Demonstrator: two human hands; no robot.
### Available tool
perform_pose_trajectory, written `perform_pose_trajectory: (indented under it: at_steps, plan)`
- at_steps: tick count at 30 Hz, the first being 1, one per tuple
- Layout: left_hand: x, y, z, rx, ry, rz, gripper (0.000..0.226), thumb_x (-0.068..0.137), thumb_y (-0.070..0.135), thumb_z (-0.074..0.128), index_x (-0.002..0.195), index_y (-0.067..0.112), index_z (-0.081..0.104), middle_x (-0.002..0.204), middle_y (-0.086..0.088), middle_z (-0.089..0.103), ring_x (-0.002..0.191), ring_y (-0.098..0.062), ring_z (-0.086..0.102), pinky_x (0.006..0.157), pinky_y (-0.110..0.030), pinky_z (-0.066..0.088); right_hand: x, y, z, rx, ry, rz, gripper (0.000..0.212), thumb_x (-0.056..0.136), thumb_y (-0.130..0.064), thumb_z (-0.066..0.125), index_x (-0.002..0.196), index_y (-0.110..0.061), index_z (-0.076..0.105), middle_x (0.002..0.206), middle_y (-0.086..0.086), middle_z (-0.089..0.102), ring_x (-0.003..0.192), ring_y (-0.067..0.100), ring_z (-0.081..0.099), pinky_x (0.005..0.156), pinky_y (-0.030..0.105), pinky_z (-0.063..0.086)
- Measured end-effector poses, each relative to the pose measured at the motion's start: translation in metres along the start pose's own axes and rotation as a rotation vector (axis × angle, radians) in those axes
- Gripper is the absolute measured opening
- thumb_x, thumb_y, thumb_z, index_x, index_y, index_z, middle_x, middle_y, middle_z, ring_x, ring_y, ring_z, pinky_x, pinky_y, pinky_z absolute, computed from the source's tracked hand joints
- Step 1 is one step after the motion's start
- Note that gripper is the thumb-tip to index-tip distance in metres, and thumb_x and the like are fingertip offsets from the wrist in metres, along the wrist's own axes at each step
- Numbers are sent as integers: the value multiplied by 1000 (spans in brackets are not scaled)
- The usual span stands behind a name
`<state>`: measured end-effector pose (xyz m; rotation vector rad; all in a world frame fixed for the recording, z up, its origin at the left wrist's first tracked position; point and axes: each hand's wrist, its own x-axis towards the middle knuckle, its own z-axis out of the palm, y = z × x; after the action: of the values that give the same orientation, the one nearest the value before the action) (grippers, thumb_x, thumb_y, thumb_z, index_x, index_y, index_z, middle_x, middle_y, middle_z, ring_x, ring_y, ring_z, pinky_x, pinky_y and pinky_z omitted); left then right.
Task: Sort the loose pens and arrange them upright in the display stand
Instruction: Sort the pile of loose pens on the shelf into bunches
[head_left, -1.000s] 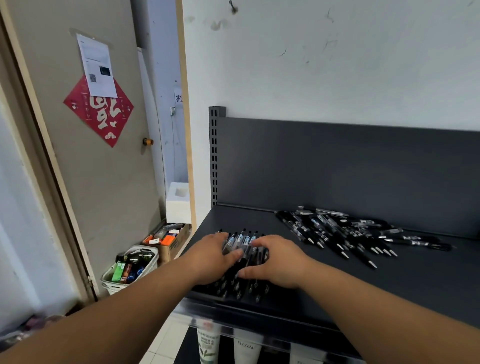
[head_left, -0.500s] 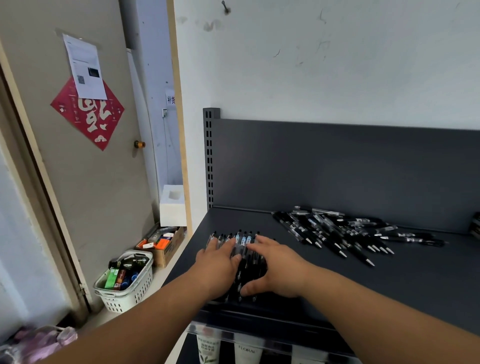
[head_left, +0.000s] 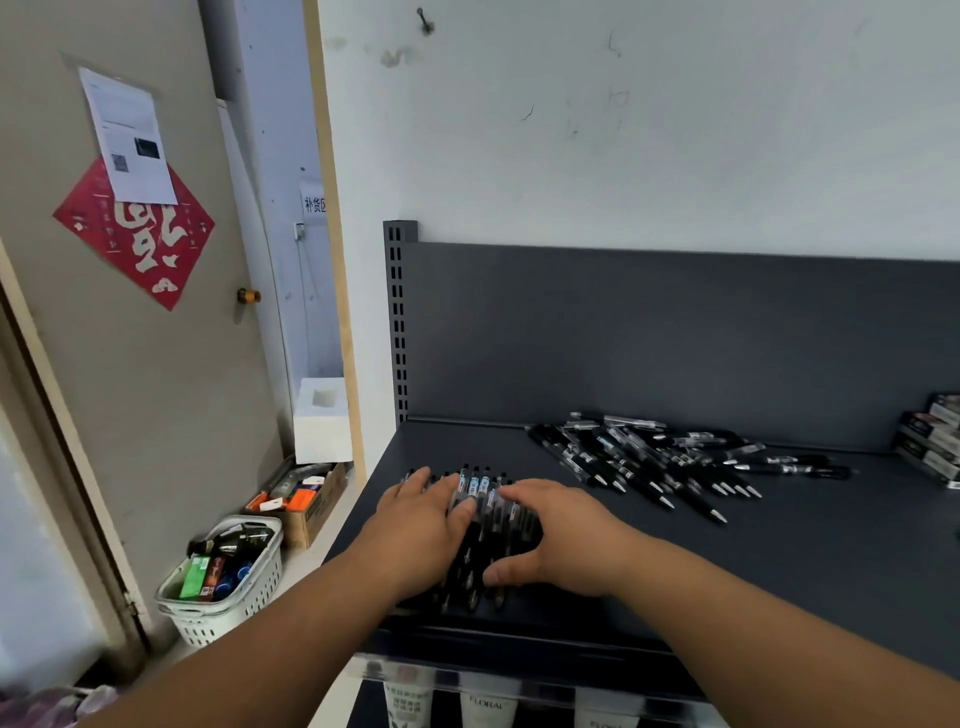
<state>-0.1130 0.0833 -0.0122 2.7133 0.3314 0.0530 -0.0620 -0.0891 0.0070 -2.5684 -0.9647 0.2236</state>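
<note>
Head camera view: we look down at a dark shelf (head_left: 779, 561) with our two hands on a small row of pens (head_left: 480, 486) near its front left corner. Our left hand (head_left: 421, 525) lies flat on the left part of the row, with the fingers straight and holding nothing. Our right hand (head_left: 561, 540) lies flat on the right part, and its thumb sticks out at the near ends of the pens. We think the hands press down like this so the pens do not roll, and so the row sits side by side and even. The pens in the row all point the same way, with their clicker ends toward the back wall. A big loose pile of pens (head_left: 649, 460) lies well apart, farther right and near the back of the shelf, all crossed over one another. That pile looks like the part not sorted yet. We cannot see any stand for the pens, so none stand upright. Some small boxes (head_left: 935, 441) are stacked at the far right edge. Down on the floor to the left sits a white basket (head_left: 223, 582) full of little things.
</note>
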Motion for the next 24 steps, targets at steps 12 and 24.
perform_pose_trajectory:
  at_steps: [12,24]
  plan:
    - [22,82,6,99,148,152,55,97,52,35,147,30,32,158,3,21,144,-19,21,117,-37,22,-34,76,-43,-37,254,170,70,79,-55,69,140,-32,45,142,-7,45,129,12,45,106,29,38]
    - [79,193,61,-52,115,115,40,98,32,44,138,27,48,146,2,40,129,-19,43,109,-32,35,-52,210,-114,-108,212,278,52,87,-43,65,134,-29,51,133,-4,55,121,15,51,101,27,42]
